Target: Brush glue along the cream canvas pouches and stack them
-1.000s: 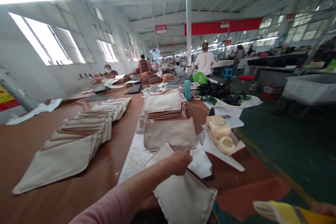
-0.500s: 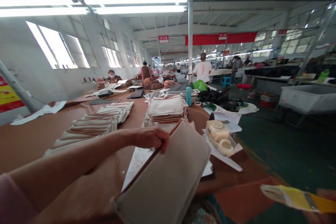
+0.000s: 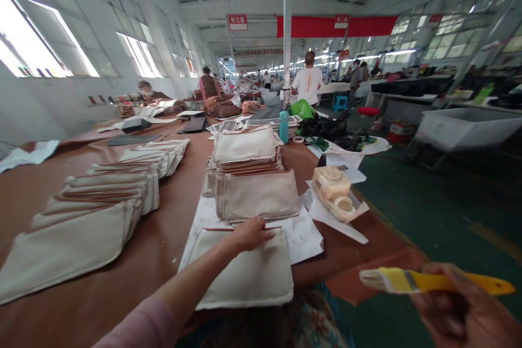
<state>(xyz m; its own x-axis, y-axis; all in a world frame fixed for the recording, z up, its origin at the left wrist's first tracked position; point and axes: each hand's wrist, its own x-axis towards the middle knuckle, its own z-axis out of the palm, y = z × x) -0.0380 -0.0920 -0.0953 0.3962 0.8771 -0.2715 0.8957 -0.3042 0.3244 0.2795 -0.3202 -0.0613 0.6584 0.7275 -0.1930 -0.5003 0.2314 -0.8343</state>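
Note:
A flat cream bag piece [image 3: 248,277] with a brown top edge lies at the table's front, partly on white paper [image 3: 305,236]. My left hand [image 3: 252,232] is at its top edge, fingers bent and closed on that edge. Out to the right, my right hand [image 3: 460,304] grips a yellow-handled paintbrush [image 3: 424,281], its pale, caked bristles pointing left. Just beyond my left hand stands a pile of similar cream pieces [image 3: 259,196]. A long overlapping row of cream pieces [image 3: 77,244] covers the left side. An open, glue-stained plastic container [image 3: 332,182] sits to the right.
Brown sheeting covers the table [image 3: 163,266]. A turquoise bottle [image 3: 284,126] and a roll of tape [image 3: 298,140] stand behind the pile, near black scraps [image 3: 330,130]. A metal post [image 3: 287,27] rises there. Other people work farther back; a white tub [image 3: 460,128] stands right.
The bag piece my left hand held up tilted now lies flat in front of me. My right hand has come further into view with the paintbrush. The view has tilted down and shifted right.

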